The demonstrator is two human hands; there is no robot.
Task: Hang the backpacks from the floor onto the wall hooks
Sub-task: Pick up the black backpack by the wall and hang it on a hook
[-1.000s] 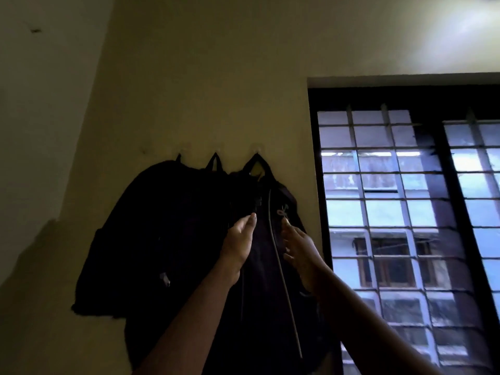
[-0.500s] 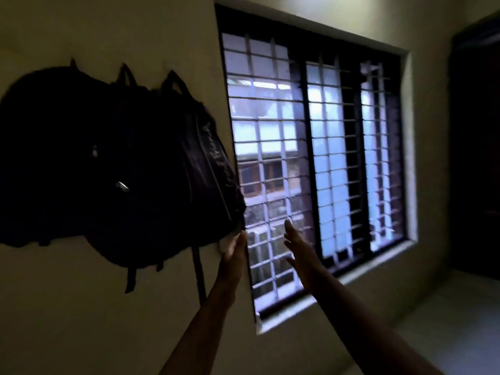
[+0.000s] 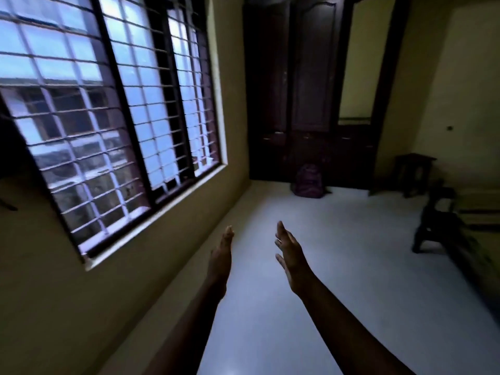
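Left hand [image 3: 221, 257] and right hand [image 3: 291, 257] reach forward, fingers straight, palms facing each other, holding nothing; forearms cut off at the bottom edge. Pale floor [image 3: 338, 253] beyond. Barred window [image 3: 113, 109] at left; a dark shape [image 3: 9, 155] at the frame edge is cut off, unidentifiable. Far end: purple backpack [image 3: 308, 181] on the floor against the dark wardrobe [image 3: 297, 85], details too dim.

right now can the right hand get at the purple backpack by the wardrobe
Probably not: the backpack sits by the wardrobe, far beyond the right hand. The floor between looks bare, so walking over should do.
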